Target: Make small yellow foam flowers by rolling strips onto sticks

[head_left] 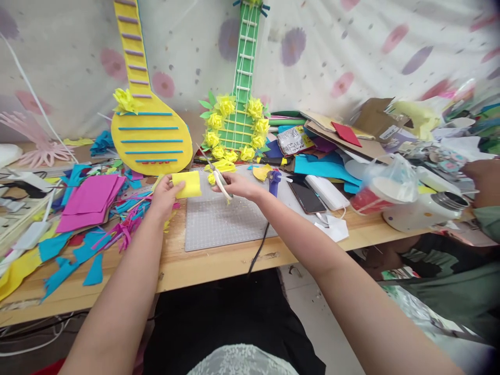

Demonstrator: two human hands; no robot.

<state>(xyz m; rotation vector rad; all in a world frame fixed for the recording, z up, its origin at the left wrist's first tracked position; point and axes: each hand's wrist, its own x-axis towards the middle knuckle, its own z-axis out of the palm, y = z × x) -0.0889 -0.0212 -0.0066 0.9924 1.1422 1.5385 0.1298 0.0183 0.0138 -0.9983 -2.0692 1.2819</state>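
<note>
Pinched in my left hand (166, 191) is a yellow piece of crepe paper (188, 185), its free end pointing right. My right hand (236, 186) has its fingers through the white handles of a pair of scissors (221, 182), whose blades point up and to the left, apart from the paper. Both hands are above a grey cutting mat (230, 224). Behind them stand a yellow paper lute (150, 138) with blue strips and a green paper instrument (244, 94) ringed by yellow paper flowers (255, 108).
A purple glue gun (274, 182), a phone (307, 195) and a white power bank (327, 191) lie right of the mat. Magenta sheets (89, 200) and blue scraps (94, 270) cover the left. A bagged cup (380, 192) stands right, near another person's arm (482, 182).
</note>
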